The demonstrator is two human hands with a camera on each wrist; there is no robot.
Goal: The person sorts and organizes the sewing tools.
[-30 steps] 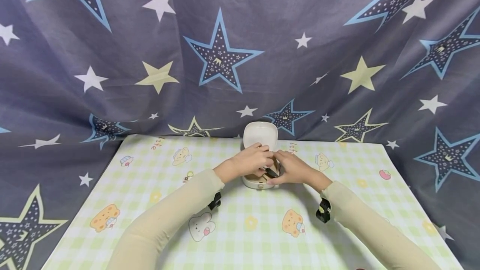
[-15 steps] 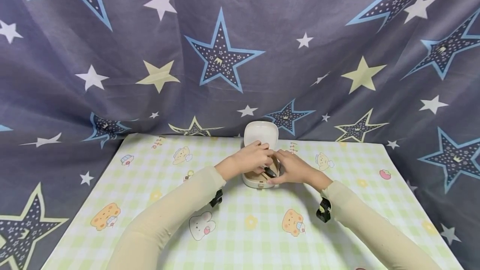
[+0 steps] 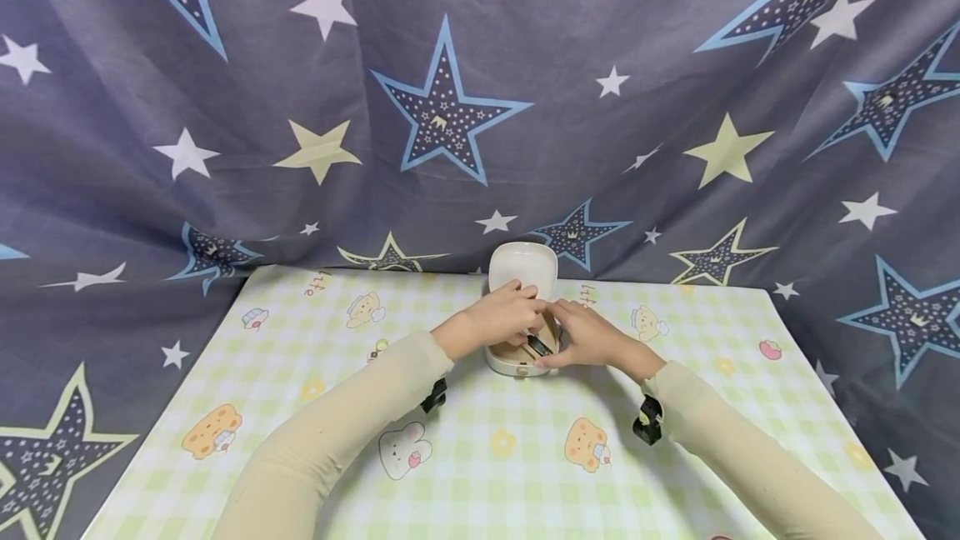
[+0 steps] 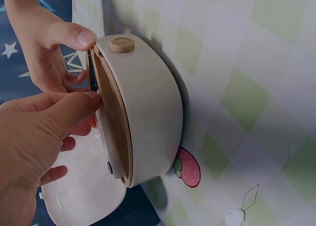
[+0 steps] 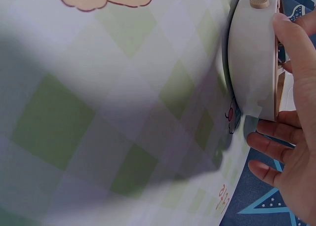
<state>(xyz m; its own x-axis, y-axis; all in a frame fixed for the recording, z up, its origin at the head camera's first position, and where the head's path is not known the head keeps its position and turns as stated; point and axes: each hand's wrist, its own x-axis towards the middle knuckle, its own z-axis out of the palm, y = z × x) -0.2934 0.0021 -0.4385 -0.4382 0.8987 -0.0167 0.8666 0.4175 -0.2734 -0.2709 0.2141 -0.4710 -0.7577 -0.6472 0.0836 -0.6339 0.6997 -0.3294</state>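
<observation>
A white rounded box point(image 3: 513, 369) with a tan inside and a round gold-coloured button stands at the back of the table, its white lid point(image 3: 522, 267) raised. My left hand point(image 3: 504, 315) reaches over it. In the left wrist view, its thumb and forefinger pinch the end of a pale strip point(image 4: 111, 154) with a dark dot, at the box's opening. A small black oblong thing point(image 3: 538, 346) shows between the hands; its kind is unclear. My right hand point(image 3: 591, 338) holds the box's right side, thumb on the front rim, fingers point(image 5: 269, 147) at the far side.
The table point(image 3: 480, 457) wears a green-and-white checked cloth with cartoon prints. Behind it hangs a dark star-patterned curtain point(image 3: 570, 132), close to the raised lid. Black straps point(image 3: 647, 420) circle both wrists.
The black thing in the box has tilted and lies lower between the hands. The left fingers shift slightly; the right hand keeps its hold on the box.
</observation>
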